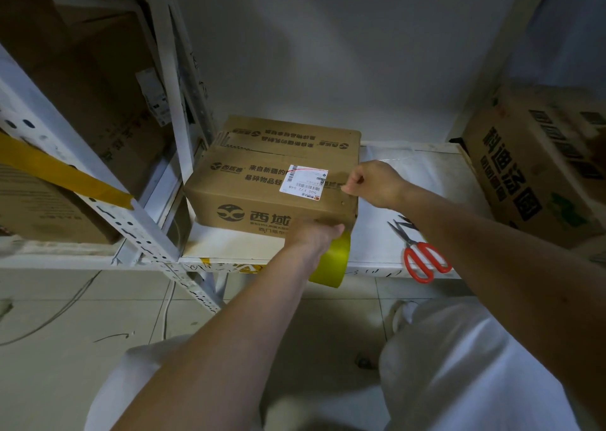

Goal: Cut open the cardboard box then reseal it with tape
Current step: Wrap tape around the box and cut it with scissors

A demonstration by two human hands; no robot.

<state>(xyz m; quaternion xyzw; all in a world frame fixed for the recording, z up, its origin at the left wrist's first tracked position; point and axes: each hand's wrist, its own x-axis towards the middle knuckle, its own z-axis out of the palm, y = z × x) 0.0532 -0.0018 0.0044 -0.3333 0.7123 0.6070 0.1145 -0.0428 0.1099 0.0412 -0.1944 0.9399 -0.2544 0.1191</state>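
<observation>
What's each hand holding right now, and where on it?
Left hand grips the yellow tape roll by its upper part, against the cardboard box front. Right hand pinches something at the box's top right edge; likely the tape end, too small to tell.

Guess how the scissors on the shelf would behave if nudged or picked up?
The scissors lie flat on the white shelf, blades slightly apart, so they would probably slide rather than roll. Metal blades suggest stiffness. Their red handle loops sit near the shelf's front edge, so a push toward the person might tip them off.
</observation>
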